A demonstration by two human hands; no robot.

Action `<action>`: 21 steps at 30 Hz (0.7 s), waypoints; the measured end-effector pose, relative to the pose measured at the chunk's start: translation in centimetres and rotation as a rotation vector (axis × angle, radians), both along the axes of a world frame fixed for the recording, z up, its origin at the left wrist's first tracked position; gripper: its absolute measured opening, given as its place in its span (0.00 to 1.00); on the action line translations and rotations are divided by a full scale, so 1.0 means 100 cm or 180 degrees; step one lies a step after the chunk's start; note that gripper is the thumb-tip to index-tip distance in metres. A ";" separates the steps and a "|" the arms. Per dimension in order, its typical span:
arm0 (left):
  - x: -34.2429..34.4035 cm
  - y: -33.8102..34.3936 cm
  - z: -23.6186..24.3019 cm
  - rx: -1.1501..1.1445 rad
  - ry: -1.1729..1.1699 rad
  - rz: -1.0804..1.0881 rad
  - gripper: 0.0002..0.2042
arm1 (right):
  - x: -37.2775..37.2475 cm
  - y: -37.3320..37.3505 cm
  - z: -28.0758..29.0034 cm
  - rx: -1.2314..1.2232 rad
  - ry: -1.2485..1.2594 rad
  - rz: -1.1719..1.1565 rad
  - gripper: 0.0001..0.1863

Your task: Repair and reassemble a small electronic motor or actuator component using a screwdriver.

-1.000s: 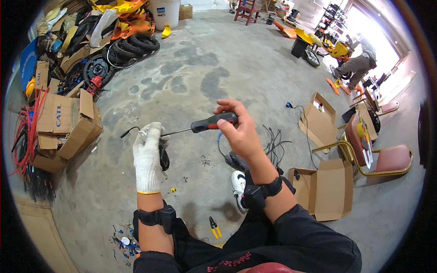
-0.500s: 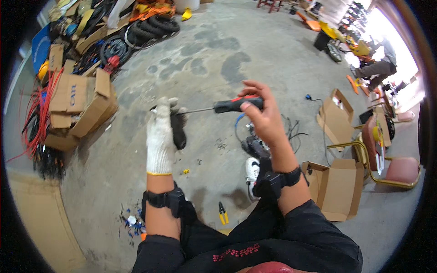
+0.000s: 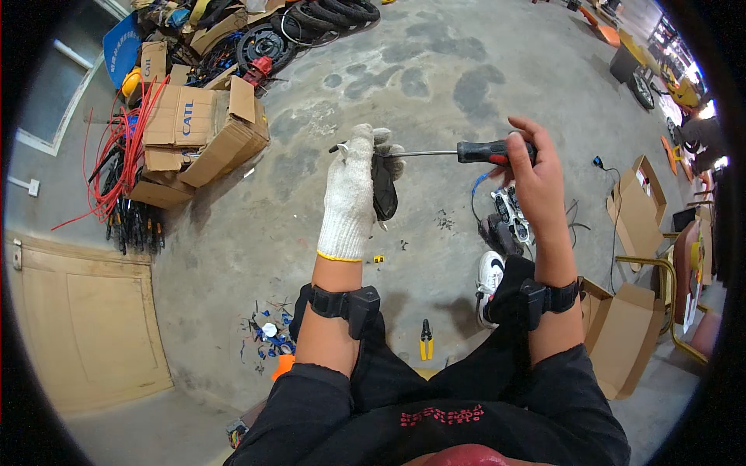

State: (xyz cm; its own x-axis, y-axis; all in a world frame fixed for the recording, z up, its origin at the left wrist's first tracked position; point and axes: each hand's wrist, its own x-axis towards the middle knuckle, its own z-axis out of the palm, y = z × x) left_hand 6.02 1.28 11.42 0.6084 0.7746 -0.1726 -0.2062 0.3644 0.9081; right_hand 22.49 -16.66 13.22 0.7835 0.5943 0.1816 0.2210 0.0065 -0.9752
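Note:
My left hand, in a white knitted glove with a yellow cuff edge, is closed round a dark, elongated black part. The part hangs below the gloved fingers, and its kind does not show. My bare right hand grips a screwdriver by its black and red handle. Its metal shaft lies nearly level and points left. The tip ends at the gloved fingers by the top of the black part, where the exact contact is hidden.
Yellow-handled pliers lie on the floor between my legs. A white machine part with cables is beyond my shoe. Cardboard boxes, red cables and tyres crowd the left. Opened cartons and a chair stand right.
My view has swung left, so the scene sits farther right in the picture. The screwdriver handle shows its red patch on another side, and my right fingers have shifted round it.

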 end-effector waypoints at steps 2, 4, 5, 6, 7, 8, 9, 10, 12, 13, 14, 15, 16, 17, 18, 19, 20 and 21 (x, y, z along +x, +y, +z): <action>0.001 -0.001 0.001 -0.0067 -0.0002 -0.0023 0.27 | 0.000 0.001 -0.001 -0.0414 0.0405 -0.0242 0.19; 0.001 -0.002 0.000 0.0044 -0.0054 0.0013 0.27 | -0.002 0.003 -0.002 -0.0185 -0.0128 -0.0301 0.19; 0.002 -0.002 0.000 0.0038 -0.0031 0.0023 0.27 | -0.003 0.004 -0.003 -0.0033 -0.0619 -0.0373 0.20; 0.001 -0.003 0.000 -0.0004 -0.0045 0.0023 0.27 | -0.005 0.004 -0.003 0.0551 -0.0526 -0.0053 0.22; 0.001 -0.002 -0.001 -0.0031 -0.0083 0.0027 0.27 | -0.006 0.004 -0.003 0.0570 -0.0571 0.0002 0.22; 0.001 -0.002 -0.001 -0.0025 -0.0061 0.0037 0.27 | -0.007 0.004 -0.002 0.0719 -0.0761 -0.0001 0.23; 0.001 -0.002 -0.001 -0.0037 -0.0059 0.0020 0.27 | -0.006 0.004 -0.002 0.0847 -0.0939 0.0011 0.24; 0.001 -0.002 -0.001 -0.0048 -0.0059 0.0000 0.28 | -0.006 0.000 0.000 0.0620 -0.0864 -0.0009 0.23; 0.001 -0.002 -0.002 -0.0039 -0.0036 0.0013 0.28 | -0.002 -0.002 0.002 0.0032 -0.0121 -0.0081 0.24; 0.001 -0.002 -0.002 -0.0034 -0.0020 0.0027 0.28 | -0.001 0.000 0.002 -0.0304 0.0078 -0.0206 0.24; 0.001 -0.002 -0.002 -0.0025 -0.0016 0.0014 0.28 | 0.000 0.001 0.001 -0.0512 -0.0198 -0.0344 0.24; 0.001 -0.002 -0.002 -0.0049 -0.0030 0.0010 0.28 | 0.001 0.003 0.000 -0.0499 -0.0239 -0.0275 0.24; 0.002 -0.002 -0.001 -0.0071 -0.0048 0.0009 0.28 | -0.001 0.004 -0.002 -0.0002 -0.0481 -0.0217 0.23; 0.001 -0.002 -0.001 -0.0066 -0.0050 0.0009 0.28 | -0.003 0.005 -0.004 0.0482 -0.0582 -0.0206 0.23; 0.001 -0.002 -0.001 -0.0064 -0.0041 0.0011 0.28 | -0.004 0.006 -0.005 0.0495 -0.0725 -0.0150 0.23; 0.001 -0.003 -0.001 -0.0066 -0.0033 0.0018 0.28 | -0.004 0.007 -0.006 0.0715 -0.0942 -0.0152 0.23; 0.000 -0.003 -0.001 -0.0074 -0.0040 0.0029 0.28 | -0.004 0.007 -0.006 0.0898 -0.1119 -0.0128 0.23; 0.001 -0.003 -0.002 -0.0060 -0.0026 0.0035 0.28 | -0.003 0.005 -0.006 0.0922 -0.1166 -0.0138 0.23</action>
State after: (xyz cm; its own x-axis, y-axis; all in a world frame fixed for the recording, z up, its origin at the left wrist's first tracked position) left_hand 6.09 1.02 11.27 0.6013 0.7779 -0.1824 -0.2176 0.3791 0.8994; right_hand 22.15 -16.12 12.61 0.6599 0.4464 0.6044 0.5564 0.2503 -0.7923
